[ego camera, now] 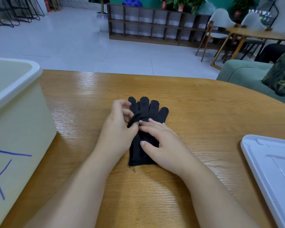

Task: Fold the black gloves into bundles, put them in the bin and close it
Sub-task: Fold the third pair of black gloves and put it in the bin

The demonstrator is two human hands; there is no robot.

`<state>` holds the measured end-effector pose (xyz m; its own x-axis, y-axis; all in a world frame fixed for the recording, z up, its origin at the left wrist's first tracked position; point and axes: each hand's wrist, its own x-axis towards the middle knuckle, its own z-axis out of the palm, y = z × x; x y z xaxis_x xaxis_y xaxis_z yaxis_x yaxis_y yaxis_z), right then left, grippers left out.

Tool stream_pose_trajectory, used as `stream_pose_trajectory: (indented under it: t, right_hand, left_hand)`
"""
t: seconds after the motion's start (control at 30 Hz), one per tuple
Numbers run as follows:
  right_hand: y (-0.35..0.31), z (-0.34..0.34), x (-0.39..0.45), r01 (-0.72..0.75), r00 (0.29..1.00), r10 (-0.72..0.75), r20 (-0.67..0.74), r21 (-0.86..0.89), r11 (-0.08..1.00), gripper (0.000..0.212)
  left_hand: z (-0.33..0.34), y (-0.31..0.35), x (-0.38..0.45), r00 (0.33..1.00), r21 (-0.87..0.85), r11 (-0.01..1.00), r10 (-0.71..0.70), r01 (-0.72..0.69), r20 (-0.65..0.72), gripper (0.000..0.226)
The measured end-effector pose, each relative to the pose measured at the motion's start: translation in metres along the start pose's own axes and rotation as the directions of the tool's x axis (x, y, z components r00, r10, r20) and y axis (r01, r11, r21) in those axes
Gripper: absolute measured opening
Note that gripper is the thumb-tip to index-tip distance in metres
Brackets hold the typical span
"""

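Observation:
Black gloves [148,107] lie stacked flat in the middle of the wooden table [204,116], fingers pointing away from me and cuff toward me. My left hand [118,127] pinches the glove's thumb part at its left edge. Flat on the glove's palm area lies my right hand [161,142], pressing it down. The cream plastic bin [20,112] stands open at the left, marked with blue pen lines. Its white lid [270,165] rests on the table at the right edge.
Beyond the table's far edge is a tiled floor with a low wooden shelf unit [155,25]. A green sofa [240,74] with a patterned cushion sits at the right, with chairs and another table behind it.

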<state>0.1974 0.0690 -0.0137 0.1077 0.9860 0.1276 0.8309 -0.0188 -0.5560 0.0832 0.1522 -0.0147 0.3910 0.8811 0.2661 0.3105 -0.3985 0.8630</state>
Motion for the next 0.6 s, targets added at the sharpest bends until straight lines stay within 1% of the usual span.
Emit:
stream_pose_trajectory:
  t: [0.07,0.2,0.27,0.3,0.37,0.47,0.53,0.6]
  right_hand:
    - [0.0002,-0.0011,0.0006,-0.003,1.0,0.003,-0.015,0.03,1.0,0.039]
    - [0.001,-0.0017,0.0003,-0.028,0.998,0.034,-0.052,0.102,0.994,0.03]
    - [0.0027,-0.0015,0.0001,-0.035,0.998,0.041,-0.056,0.111,0.993,0.028]
    - [0.0034,-0.0012,0.0003,-0.038,0.997,0.044,-0.056,0.113,0.993,0.027]
    - [0.0046,-0.0001,0.0015,-0.05,0.993,0.062,-0.095,0.126,0.991,0.025]
    - [0.0065,0.0001,0.0033,-0.075,0.963,0.119,-0.242,0.183,0.98,0.021]
    - [0.0063,-0.0011,0.0031,-0.05,0.952,0.091,-0.292,0.145,0.988,0.025]
    - [0.0066,-0.0016,0.0027,-0.011,0.958,0.031,-0.284,0.072,0.997,0.033]
  left_hand:
    - [0.0008,-0.0014,0.0012,0.998,-0.038,0.999,0.039,-0.038,0.04,0.042]
    - [-0.0013,0.0004,-0.0017,0.991,-0.113,0.993,0.044,-0.03,0.129,0.048]
    - [-0.0013,0.0023,-0.0047,0.986,-0.164,0.987,0.034,-0.007,0.161,0.045]
    - [-0.0014,0.0029,-0.0056,0.987,-0.167,0.986,0.028,-0.001,0.161,0.04]
    - [-0.0021,0.0039,-0.006,0.99,-0.1,0.995,0.028,-0.015,0.135,0.027]
    - [-0.0027,0.0038,-0.0052,0.991,-0.008,1.0,0.013,-0.012,0.13,0.026]
    - [-0.0026,0.0014,-0.0039,0.991,0.03,0.999,0.006,-0.01,0.132,0.031]
    - [-0.0024,-0.001,-0.0027,0.991,0.049,0.999,0.005,-0.011,0.136,0.031]
